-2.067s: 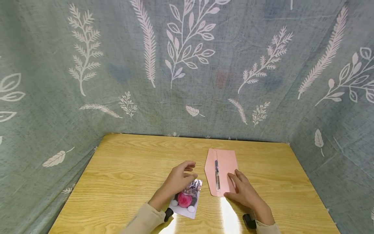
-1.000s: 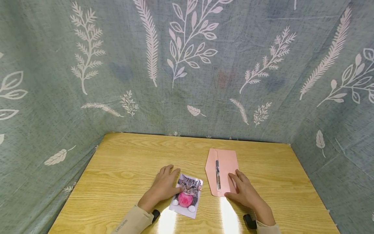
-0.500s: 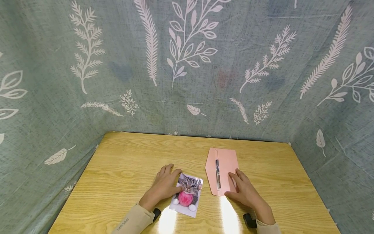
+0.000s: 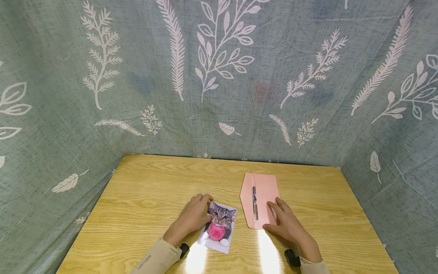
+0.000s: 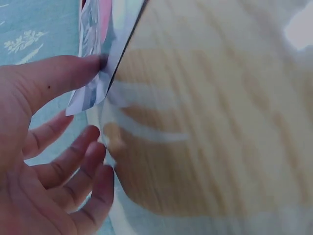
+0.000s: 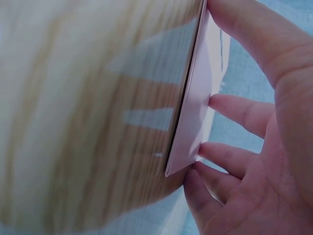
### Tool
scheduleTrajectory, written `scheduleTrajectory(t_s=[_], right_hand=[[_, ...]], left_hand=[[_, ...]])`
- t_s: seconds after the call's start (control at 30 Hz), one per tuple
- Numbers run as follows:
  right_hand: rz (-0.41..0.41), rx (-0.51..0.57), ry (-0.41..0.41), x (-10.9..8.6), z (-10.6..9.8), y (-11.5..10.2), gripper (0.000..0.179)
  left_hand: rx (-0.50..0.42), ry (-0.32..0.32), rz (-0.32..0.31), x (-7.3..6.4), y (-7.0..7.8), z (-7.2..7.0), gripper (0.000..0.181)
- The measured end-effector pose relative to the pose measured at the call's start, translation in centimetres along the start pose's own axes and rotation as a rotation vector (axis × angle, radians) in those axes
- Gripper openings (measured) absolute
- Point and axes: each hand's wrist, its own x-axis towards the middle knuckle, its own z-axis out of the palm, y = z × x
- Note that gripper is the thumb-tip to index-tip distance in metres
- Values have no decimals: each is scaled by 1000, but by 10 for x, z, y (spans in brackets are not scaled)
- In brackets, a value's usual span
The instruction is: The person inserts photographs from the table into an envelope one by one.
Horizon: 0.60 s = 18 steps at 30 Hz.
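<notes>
A glossy photo card (image 4: 224, 238) of a tabby cat with a pink ball lies left of a pink envelope (image 4: 267, 186). My left hand (image 4: 191, 216) holds the card's left side, thumb at the edge and index finger by the far left corner. In the left wrist view the thumb (image 5: 63, 78) overlaps the card (image 5: 122, 34), the other fingers curling below it. My right hand (image 4: 287, 226) rests its fingertips on the envelope's near right part, thumb at the near edge. The envelope's flap is unfolded to the left, and a narrow strip of a printed picture shows at its opening.
Both things lie on a wood-grain table (image 4: 154, 182) with bright glare near its front. A grey-green leaf-patterned cloth (image 4: 232, 106) hangs behind and at both sides. Each wrist carries a small black device (image 4: 291, 258).
My left hand came off the cat's upper part to the card's left edge, and its index finger then drew in to the corner. Glare on the card has shifted. My right hand stayed put.
</notes>
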Motion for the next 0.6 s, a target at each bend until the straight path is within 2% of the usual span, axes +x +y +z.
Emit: scheduleTrajectory(t_s=[0.17,0.3,0.5,0.6], right_hand=[[-5,-1,2,0,0,0,85],[-6,1,1,0,0,0,85],[0,-3,-2,0,0,0,85],[0,-2,1,0,0,-1,85]], left_hand=[[-93,-1,35,0,-1,1,46],[-134,2,54,0,-2,2,45],[-194,-4,41,1,-4,3,43],[-233,-11,14,2,-6,3,42]])
